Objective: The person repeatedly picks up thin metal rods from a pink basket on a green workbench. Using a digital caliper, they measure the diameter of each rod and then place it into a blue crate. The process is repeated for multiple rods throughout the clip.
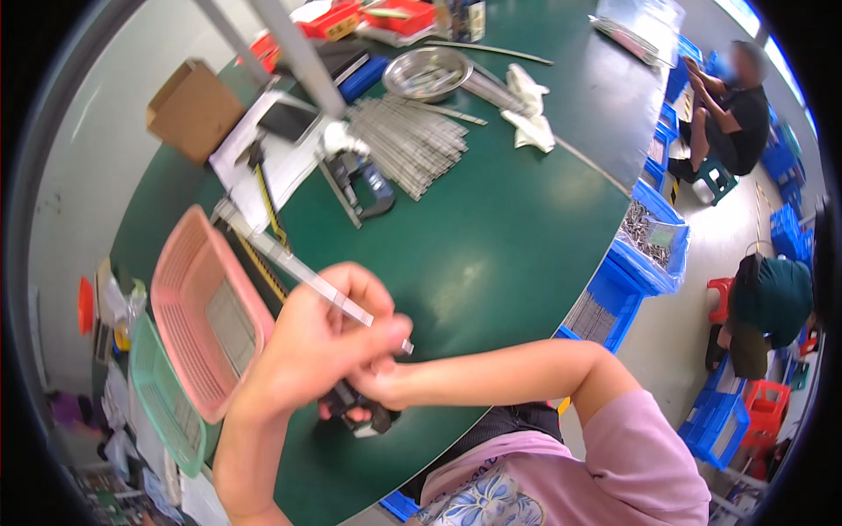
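My left hand is closed, thumb and fingers pinching a long, flat silver metal strip. The strip slants from the upper left down through my fingers, and its near end sticks out past my thumb. Just below and partly behind it, my right hand is closed round a black tool, whose kind I cannot make out; my left hand hides part of it. Beyond my hands, a micrometer lies on the green table, close to a fanned pile of similar strips.
A pink basket and a green basket stand at the left. Farther back are a metal bowl, a white cloth and a cardboard box. Blue bins line the right edge. Two people sit beyond.
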`<state>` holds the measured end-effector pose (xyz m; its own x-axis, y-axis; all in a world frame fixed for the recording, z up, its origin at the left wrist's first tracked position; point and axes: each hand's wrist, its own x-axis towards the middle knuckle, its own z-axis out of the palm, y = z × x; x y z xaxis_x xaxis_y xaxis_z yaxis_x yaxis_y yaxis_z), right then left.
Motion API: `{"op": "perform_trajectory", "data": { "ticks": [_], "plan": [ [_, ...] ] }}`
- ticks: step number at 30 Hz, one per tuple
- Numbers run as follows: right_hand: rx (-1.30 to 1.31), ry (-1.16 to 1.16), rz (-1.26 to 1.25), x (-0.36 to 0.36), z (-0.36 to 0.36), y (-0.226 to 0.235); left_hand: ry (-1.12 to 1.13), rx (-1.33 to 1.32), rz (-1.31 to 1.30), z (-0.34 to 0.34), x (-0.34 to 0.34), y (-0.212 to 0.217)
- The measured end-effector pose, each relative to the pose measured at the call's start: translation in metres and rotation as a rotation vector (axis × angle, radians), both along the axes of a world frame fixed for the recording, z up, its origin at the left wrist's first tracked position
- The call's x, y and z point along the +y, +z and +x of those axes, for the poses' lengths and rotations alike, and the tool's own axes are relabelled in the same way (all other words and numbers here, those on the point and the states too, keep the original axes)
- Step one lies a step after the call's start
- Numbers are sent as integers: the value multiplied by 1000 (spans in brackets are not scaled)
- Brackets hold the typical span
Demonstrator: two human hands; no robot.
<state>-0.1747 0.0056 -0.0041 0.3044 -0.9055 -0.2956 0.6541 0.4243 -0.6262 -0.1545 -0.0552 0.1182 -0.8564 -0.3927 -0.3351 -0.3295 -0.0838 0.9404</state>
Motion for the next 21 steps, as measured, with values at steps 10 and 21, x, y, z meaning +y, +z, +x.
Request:
{"op": "perform_trajectory", "data": {
  "ticks": [10,21],
  "plan": [
    [-65,115,-37,-8,2,-7,-337,-272,-74,-255,-16,-56],
    [-69,-60,-418,-7,22,-45,64,-277,96,-334,-57,-90]
  ]
}}
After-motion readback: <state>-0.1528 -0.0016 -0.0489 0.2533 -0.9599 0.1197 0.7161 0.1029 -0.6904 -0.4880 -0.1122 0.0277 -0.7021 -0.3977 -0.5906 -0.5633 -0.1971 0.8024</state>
